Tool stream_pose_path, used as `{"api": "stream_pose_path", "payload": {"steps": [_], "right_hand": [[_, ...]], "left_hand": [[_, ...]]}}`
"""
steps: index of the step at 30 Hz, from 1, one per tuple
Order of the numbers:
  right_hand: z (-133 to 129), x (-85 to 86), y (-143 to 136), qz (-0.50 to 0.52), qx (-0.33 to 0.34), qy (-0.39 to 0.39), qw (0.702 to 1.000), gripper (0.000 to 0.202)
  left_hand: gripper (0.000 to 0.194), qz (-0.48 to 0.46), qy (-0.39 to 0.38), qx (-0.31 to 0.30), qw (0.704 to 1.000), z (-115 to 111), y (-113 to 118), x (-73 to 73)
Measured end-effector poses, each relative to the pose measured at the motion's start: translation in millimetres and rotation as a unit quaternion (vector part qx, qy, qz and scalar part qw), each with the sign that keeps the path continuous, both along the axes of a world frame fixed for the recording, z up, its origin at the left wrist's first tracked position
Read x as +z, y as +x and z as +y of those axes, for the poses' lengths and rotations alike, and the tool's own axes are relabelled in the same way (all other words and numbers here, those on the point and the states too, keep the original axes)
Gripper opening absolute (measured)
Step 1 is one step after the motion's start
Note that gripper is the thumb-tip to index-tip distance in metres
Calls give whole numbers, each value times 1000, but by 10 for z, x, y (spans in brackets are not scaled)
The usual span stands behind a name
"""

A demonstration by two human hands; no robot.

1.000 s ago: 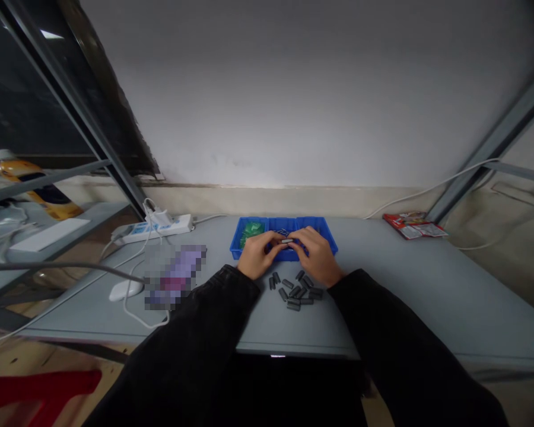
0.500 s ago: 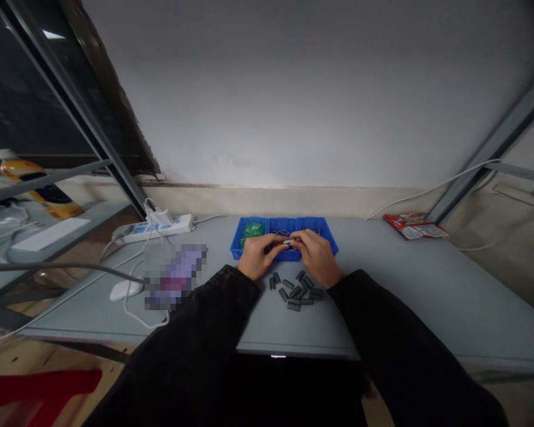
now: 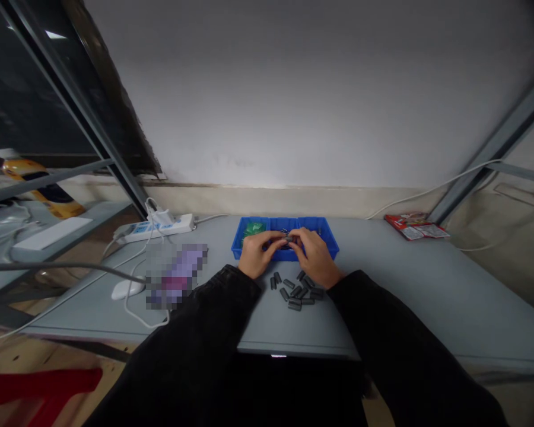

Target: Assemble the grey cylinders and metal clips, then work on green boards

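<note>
Between the fingertips of both hands is a small dark grey cylinder-like piece (image 3: 288, 239), held just over the front of a blue divided bin (image 3: 286, 255). My left hand (image 3: 258, 252) pinches its left end, and my right hand (image 3: 314, 255) grips its right end. Green pieces (image 3: 254, 229) fill the bin's left compartment. Shiny metal parts lie in the middle one, partly hidden by my fingers; the right compartment's contents are mostly covered. Several similar dark grey pieces (image 3: 294, 301) are scattered on the table below my hands.
On the left of the grey table (image 3: 404, 302) are a white power strip (image 3: 178, 225), a white charger (image 3: 127, 289), cables and a blurred purple item (image 3: 178, 276). A red packet (image 3: 416, 226) lies at the back right. A yellow bottle (image 3: 44, 184) stands beyond the frame post.
The piece between my fingers has turned, showing a dark side where a pale one faced me. My right-hand fingers have shifted slightly. The scattered pieces stay put.
</note>
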State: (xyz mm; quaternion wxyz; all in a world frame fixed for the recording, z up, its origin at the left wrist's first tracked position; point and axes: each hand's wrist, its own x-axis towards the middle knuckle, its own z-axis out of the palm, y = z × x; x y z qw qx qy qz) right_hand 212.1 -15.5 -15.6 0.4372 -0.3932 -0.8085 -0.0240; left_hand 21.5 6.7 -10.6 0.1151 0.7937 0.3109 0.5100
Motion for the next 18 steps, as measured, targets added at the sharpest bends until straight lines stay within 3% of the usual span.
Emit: {"api": "stream_pose_path", "payload": {"steps": [12,18], "right_hand": [[52,-54,15,-17,-38,9,999,26],[9,-18,15,7,-4,0,1000,22]], "left_hand": [[18,6,14,-25,1000,-22,8,17],[18,-5,7,-10,1000,-27,17,14]]}}
